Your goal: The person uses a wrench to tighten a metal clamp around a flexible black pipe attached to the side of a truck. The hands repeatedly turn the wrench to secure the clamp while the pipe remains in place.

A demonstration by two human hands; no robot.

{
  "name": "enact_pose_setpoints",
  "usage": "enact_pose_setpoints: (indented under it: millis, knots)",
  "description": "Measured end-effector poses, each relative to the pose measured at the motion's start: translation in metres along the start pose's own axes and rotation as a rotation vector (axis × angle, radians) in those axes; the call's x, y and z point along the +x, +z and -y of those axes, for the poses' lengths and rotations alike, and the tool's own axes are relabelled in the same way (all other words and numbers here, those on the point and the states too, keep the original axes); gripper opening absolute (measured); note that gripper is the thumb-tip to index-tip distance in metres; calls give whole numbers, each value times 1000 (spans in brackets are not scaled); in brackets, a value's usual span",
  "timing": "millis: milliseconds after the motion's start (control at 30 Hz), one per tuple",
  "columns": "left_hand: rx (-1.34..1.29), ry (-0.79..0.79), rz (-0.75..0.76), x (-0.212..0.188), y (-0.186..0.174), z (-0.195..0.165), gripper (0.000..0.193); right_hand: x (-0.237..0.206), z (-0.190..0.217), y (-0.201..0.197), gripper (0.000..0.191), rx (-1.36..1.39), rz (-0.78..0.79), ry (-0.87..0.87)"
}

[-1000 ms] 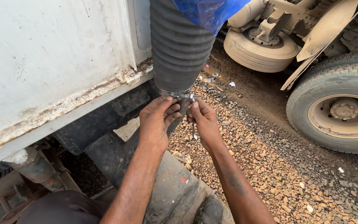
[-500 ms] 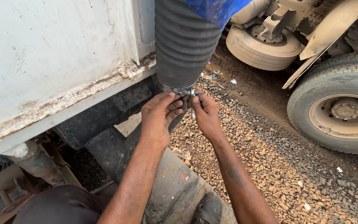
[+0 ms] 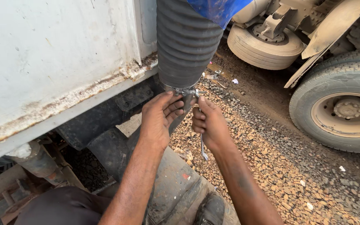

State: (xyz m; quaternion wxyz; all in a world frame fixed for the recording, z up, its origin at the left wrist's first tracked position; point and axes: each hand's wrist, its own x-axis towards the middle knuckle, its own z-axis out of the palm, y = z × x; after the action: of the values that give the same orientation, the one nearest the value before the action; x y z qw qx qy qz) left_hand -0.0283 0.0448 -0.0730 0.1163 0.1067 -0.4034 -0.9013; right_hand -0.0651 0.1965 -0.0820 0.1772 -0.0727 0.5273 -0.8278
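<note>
A thick black ribbed hose [image 3: 185, 46] hangs down beside a white truck body [image 3: 51, 54]. A metal clamp [image 3: 182, 90] circles its lower end. My left hand [image 3: 160, 118] rests flat against the pipe just under the clamp, fingers touching it. My right hand [image 3: 208, 123] is closed around a slim metal wrench [image 3: 203, 146], its upper end at the clamp's bolt and its lower end sticking out below my palm.
A rusted seam [image 3: 84, 91] runs along the white panel's lower edge. Dark frame parts [image 3: 101, 116] lie beneath it. Gravel ground [image 3: 280, 166] spreads to the right, with a large truck wheel [image 3: 342, 104] and a flat-lying tyre [image 3: 259, 48] beyond. Blue cloth [image 3: 219, 9] covers the hose top.
The view has shifted slightly, so the hose and hands sit a little further right. Both hands stay at the clamp, with only small finger movements.
</note>
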Motion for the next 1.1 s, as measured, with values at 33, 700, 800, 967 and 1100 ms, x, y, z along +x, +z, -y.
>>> enact_pose_setpoints:
  millis: [33,700,800,967,1100]
  knots:
    - [-6,-4,-3,0,0,0,24,4,-8,-2,31,-53,11,-87]
    - [-12,-20,-18,9,-1,-1,25,40,-25,-19,29,-245,140,-303]
    - [-2,-42,-43,7,-1,0,25,17,2,-18,20,317,184,217]
    - [-39,-52,4,2,-1,-1,29,-2,20,-5,19,296,53,248]
    - [-28,-57,14,-2,0,-4,32,-3,9,-3,26,101,-31,70]
